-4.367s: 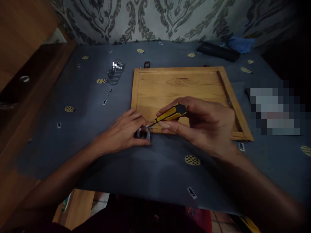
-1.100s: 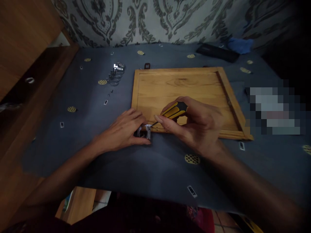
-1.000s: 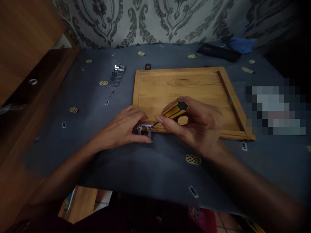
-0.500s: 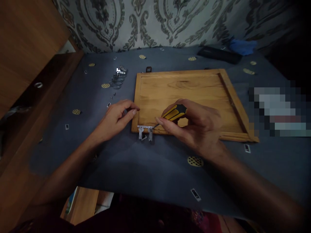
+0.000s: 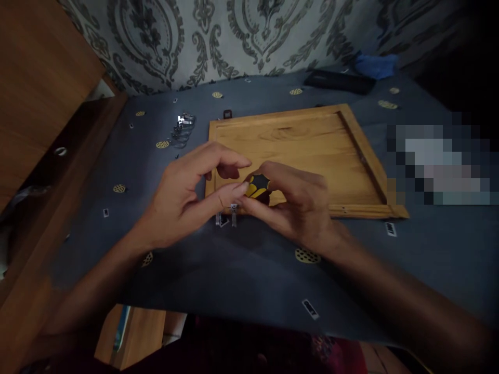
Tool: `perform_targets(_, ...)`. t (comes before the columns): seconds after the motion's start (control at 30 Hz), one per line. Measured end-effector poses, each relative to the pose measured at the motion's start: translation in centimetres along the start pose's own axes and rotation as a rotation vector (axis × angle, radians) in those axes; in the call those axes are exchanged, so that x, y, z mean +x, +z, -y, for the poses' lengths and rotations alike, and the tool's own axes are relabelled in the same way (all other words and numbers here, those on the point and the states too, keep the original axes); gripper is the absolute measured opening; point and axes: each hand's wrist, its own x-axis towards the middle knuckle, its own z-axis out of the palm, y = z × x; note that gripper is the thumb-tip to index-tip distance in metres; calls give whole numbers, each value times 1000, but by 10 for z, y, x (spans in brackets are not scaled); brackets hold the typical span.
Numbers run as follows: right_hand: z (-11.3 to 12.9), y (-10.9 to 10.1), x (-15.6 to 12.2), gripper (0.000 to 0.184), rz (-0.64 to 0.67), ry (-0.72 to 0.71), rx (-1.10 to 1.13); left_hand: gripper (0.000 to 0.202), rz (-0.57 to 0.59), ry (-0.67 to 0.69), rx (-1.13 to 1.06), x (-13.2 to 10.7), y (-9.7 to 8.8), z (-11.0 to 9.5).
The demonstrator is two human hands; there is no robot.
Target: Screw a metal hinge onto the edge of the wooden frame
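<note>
My right hand (image 5: 298, 200) is closed around the yellow and black handle of a screwdriver (image 5: 259, 187), whose end faces me. The screwdriver's shaft and tip are hidden. My left hand (image 5: 191, 192) is beside it with thumb and fingers apart, the thumb tip at the handle's left side; whether it touches the handle or my right fingertips, I cannot tell. Below the hands, two metal hinges, one of them the right hinge (image 5: 234, 215), stick out from the near edge of a framed wooden panel (image 5: 288, 148) that lies flat.
Several metal hinges (image 5: 183, 124) lie in a pile beyond my left hand. At the back are a black case (image 5: 339, 81) and a blue cloth (image 5: 377, 66). A blurred-out object (image 5: 440, 166) lies right of the panel. A wooden cabinet (image 5: 42, 67) stands at the left.
My left hand has left the panel's left edge and moved right to the screwdriver. The screwdriver's handle now stands more end-on to me, farther left. The view has shifted slightly.
</note>
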Motion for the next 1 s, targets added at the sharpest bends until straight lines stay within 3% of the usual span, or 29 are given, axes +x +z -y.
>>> perform_targets(0.13,-1,0,-1,22,11,-3,49,36,42,20,24,1,4,2)
perform_targets(0.37,1,2,-2,30,-14,-17,61,23,-119,105,69,-4,9,-1)
perform_targets(0.57,2,2,-1,33,-4,14,67,17,-100,86,91,-6,14,-8)
perform_targets(0.7,3,1,-1,32,30,81,104,4,-124,220,94,-6,14,-9)
perform_targets(0.83,2,-2,-6,26,77,171,160,4,-153,332,160,-4,14,-8)
perform_targets(0.93,-4,-5,-19,49,165,232,128,5,-181,359,160,-4,15,-5)
perform_targets(1.0,-8,-4,-31,55,238,261,68,6,-194,363,151,-5,16,-3)
